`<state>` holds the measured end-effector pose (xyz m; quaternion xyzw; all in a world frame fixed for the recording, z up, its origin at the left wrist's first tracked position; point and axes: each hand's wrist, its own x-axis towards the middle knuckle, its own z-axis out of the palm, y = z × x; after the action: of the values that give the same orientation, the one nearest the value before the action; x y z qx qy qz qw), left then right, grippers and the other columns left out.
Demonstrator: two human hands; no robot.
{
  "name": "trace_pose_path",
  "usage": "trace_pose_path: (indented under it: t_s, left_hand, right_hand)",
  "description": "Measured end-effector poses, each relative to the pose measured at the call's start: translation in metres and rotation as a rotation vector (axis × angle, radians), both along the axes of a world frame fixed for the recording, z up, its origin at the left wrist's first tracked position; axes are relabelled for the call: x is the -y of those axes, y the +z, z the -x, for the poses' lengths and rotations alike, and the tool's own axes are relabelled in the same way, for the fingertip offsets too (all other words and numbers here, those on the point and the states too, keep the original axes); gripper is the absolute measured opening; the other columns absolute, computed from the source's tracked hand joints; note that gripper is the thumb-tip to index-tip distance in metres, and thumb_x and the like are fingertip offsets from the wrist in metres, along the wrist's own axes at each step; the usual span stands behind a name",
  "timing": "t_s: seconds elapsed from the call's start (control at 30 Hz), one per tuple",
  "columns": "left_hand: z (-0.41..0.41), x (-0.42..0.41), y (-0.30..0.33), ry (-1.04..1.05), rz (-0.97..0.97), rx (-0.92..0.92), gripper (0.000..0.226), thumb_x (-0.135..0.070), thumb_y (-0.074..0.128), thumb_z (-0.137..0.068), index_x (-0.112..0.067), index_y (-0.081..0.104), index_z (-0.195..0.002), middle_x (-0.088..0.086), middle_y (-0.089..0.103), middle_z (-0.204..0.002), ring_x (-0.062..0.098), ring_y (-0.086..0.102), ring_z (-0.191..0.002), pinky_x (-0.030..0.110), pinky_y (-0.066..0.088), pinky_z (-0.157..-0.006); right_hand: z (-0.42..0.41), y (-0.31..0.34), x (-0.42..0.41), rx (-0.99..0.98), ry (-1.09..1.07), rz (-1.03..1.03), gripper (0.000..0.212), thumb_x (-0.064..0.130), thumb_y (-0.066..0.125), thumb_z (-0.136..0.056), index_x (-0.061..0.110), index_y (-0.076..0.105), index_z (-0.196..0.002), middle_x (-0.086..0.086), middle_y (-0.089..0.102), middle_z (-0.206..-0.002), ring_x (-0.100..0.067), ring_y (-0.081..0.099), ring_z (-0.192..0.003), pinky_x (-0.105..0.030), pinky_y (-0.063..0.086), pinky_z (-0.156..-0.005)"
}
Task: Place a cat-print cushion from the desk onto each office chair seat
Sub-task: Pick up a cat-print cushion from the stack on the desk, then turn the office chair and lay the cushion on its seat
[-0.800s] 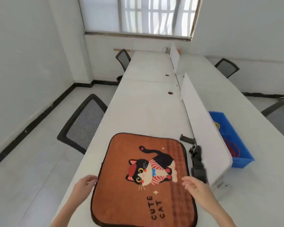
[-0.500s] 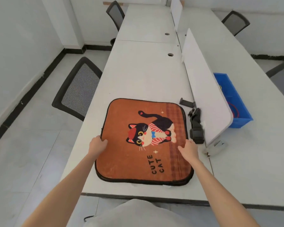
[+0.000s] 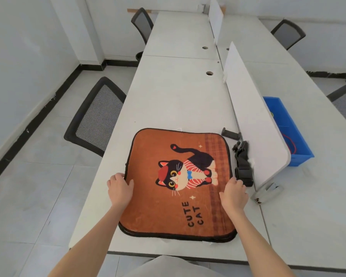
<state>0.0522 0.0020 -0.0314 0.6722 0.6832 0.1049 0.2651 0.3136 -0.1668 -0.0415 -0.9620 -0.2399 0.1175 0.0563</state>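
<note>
An orange cat-print cushion point(image 3: 168, 196) reading "CUTE CAT" lies flat on the white desk point(image 3: 172, 96), near its front edge; more cushion edges show stacked beneath it. My left hand point(image 3: 120, 186) grips the cushion's left edge, thumb on top. My right hand point(image 3: 233, 193) grips the right edge the same way. A black mesh office chair point(image 3: 97, 116) stands left of the desk, its seat hidden under the desk. Another chair point(image 3: 142, 23) stands further back on the left.
A white divider panel point(image 3: 252, 116) runs along the desk's right side, with black clamp parts point(image 3: 243, 162) at its foot beside the cushion. A blue bin point(image 3: 286, 128) sits behind the divider. Two more chairs point(image 3: 288, 33) stand on the far right side.
The view tipped down and drew closer. Both hands went from reaching over the cushion to gripping its left and right edges.
</note>
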Motion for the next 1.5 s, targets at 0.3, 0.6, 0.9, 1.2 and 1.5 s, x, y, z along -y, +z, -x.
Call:
trace_pose_path:
  t_s: [0.3,0.6,0.9,1.2,1.5]
  left_hand:
    - [-0.017,-0.004,0.046,-0.182,0.039,0.140,0.019,-0.015,0.037,-0.096,-0.002,0.040,-0.109,0.029,0.060,-0.106,0.043,0.058,-0.093,0.042,0.046,-0.075]
    - [0.021,0.055,0.115,0.009,-0.202,0.220,0.040,-0.010,0.032,-0.096,-0.019,0.043,-0.134,0.015,0.066,-0.112,0.037,0.060,-0.101,0.037,0.046,-0.085]
    - [0.183,0.072,0.135,0.355,-0.414,0.130,0.041,-0.008,0.036,-0.095,-0.014,0.043,-0.134,0.019,0.069,-0.102,0.039,0.064,-0.086,0.046,0.053,-0.078]
    - [0.399,0.030,0.122,0.456,-0.348,0.099,0.041,-0.007,0.035,-0.096,-0.016,0.044,-0.135,0.015,0.069,-0.102,0.034,0.064,-0.080,0.037,0.051,-0.072]
    - [0.481,-0.107,0.098,0.353,-0.171,0.191,0.040,-0.009,0.033,-0.097,-0.021,0.045,-0.133,-0.001,0.061,-0.097,0.021,0.058,-0.072,0.028,0.042,-0.067]
  right_hand:
    - [0.004,0.048,-0.025,-0.143,0.226,-0.147,0.029,0.016,0.038,-0.095,0.007,0.043,-0.122,-0.015,0.063,-0.101,-0.028,0.059,-0.083,-0.033,0.046,-0.067]
    - [0.103,0.131,-0.070,-0.183,0.753,-0.262,0.051,0.014,0.044,-0.094,0.024,0.029,-0.142,-0.007,0.066,-0.116,-0.022,0.067,-0.093,-0.034,0.055,-0.081]
    - [0.278,0.141,-0.125,-0.297,1.202,-0.446,0.044,0.016,0.038,-0.095,0.025,0.038,-0.138,-0.009,0.070,-0.105,-0.027,0.066,-0.090,-0.036,0.054,-0.078]
    - [0.447,0.130,-0.188,-0.420,1.120,-0.450,0.039,0.013,0.036,-0.096,0.017,0.046,-0.133,-0.012,0.069,-0.108,-0.030,0.065,-0.091,-0.034,0.051,-0.080]
    - [0.495,0.092,-0.283,-0.377,0.861,-0.384,0.039,0.012,0.038,-0.096,0.012,0.045,-0.135,-0.013,0.067,-0.112,-0.031,0.063,-0.099,-0.037,0.050,-0.085]
